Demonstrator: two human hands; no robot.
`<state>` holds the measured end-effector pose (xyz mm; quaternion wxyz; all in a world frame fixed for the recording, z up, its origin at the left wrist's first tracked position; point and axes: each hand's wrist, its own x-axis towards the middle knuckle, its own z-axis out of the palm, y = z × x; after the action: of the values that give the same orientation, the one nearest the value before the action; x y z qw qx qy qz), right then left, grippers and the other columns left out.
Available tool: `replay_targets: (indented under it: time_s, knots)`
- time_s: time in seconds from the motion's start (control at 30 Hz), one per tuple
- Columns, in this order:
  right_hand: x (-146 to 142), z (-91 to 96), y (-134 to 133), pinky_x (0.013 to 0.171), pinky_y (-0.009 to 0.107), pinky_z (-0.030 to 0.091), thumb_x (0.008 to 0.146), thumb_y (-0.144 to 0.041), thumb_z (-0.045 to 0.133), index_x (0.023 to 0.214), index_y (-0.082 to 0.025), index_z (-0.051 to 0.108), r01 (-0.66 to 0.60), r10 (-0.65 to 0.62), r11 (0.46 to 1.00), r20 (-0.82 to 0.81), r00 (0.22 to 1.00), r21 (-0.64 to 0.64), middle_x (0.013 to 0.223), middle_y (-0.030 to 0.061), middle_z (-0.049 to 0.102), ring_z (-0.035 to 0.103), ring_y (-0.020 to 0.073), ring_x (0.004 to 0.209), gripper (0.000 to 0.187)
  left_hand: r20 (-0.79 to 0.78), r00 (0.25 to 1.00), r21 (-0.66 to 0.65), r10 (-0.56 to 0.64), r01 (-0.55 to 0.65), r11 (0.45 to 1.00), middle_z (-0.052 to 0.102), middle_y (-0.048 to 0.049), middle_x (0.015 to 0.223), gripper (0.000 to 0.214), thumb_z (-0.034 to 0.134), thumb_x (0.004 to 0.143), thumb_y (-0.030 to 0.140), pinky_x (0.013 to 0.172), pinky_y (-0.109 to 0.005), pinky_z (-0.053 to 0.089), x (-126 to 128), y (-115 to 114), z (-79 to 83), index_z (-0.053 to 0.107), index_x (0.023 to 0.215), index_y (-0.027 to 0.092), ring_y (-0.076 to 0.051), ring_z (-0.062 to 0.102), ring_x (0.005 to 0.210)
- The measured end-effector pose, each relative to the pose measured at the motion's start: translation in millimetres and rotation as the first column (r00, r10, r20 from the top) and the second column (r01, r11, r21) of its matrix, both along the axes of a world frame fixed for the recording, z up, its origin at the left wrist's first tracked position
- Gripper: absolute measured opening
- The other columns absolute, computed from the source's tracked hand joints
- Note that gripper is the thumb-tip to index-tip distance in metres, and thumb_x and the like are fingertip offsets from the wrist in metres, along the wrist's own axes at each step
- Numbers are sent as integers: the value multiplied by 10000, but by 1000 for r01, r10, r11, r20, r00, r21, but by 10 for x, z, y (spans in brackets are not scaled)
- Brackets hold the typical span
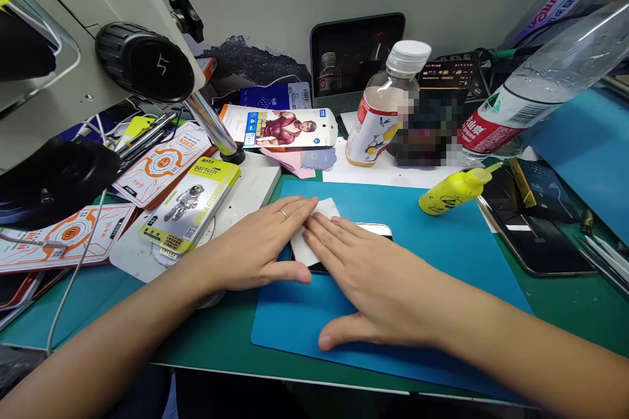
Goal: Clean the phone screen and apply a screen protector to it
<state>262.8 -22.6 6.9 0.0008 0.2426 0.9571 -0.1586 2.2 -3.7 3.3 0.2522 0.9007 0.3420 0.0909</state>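
Note:
A folded white wipe [305,250] lies over a flat phone [377,229] on the blue mat [289,314]. Only the phone's rounded upper right end and a bit of its dark lower edge show. My right hand [373,281] lies flat with its fingertips on the wipe and its thumb out over the mat. From the left, my left hand [268,242], a ring on one finger, reaches to the wipe with fingers stretched out. The fingertips of both hands almost meet at the wipe's top.
Right of the mat's middle stands a yellow squeeze bottle [449,193]. Behind are a juice bottle [376,118] and a tilted water bottle [521,98]. A dark phone [540,242] lies right. Battery boxes [194,203] and a microscope stand [216,124] crowd the left.

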Motion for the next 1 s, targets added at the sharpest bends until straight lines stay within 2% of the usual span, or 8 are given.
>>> replay_targets:
  time_s: [0.13,0.23,0.4,0.6,0.7,0.8,0.9,1.0]
  knots:
    - [-217,-25,5,1397,557,187,942,-855,554,1683,101,286,-85,85,996,-63,994,2,1777,359,226,179,433,1703,1238,33,999,-23,3,-3,1000,427,-279,1730,1261,233,892,1016,1358,-588,343,-6,12,-18,344,1709,62,-434,402,1631]
    - [-234,-70,-53,1405,545,165,947,-834,575,1695,72,286,-94,95,995,-105,990,11,1790,339,233,170,405,1712,1210,28,1000,-34,10,-9,999,430,-269,1732,1267,251,880,1029,1356,-594,346,-4,18,-19,357,1707,75,-441,400,1631]
    - [-99,-181,-236,1362,561,322,979,-783,584,1676,43,375,-57,64,993,-71,995,102,1769,315,305,301,429,1671,1101,22,1000,-37,3,-2,999,419,-292,1730,1273,232,892,1020,1346,-616,354,0,22,-10,373,1695,43,-455,396,1629]
    - [184,-238,-412,1259,479,503,1124,-321,511,1554,9,579,-35,74,929,-93,993,368,1620,241,593,599,336,1504,546,29,999,-1,-20,20,1000,430,-263,1733,1206,241,917,991,1353,-606,343,-11,20,-13,348,1718,97,-439,406,1626]
    - [401,-234,-456,1185,472,578,1106,-171,475,1493,-6,636,17,49,874,-123,991,485,1542,216,674,680,320,1416,450,23,999,3,-24,24,1000,433,-270,1729,1194,244,924,983,1349,-613,349,-10,23,-7,360,1709,91,-441,411,1621]
    - [665,-264,-469,1176,470,590,1059,-49,471,1506,-20,616,54,23,845,-136,990,531,1555,192,670,660,305,1441,470,8,1000,2,-27,27,1000,431,-286,1725,1211,229,924,984,1351,-615,343,-3,25,6,374,1690,57,-443,406,1623]
    - [905,-322,-460,1263,470,517,1052,8,413,1688,-89,400,92,-8,877,-177,984,472,1638,143,604,515,250,1573,644,-5,1000,5,-26,26,1000,439,-274,1724,1189,234,931,979,1355,-598,341,5,15,20,394,1676,66,-432,406,1625]
    - [1049,-363,-446,1279,447,496,1064,6,399,1757,-171,246,110,-11,905,-235,972,411,1619,115,625,528,212,1557,732,-23,999,19,-22,22,1000,449,-250,1725,1091,315,972,938,1350,-590,352,9,-6,28,409,1674,110,-420,408,1626]
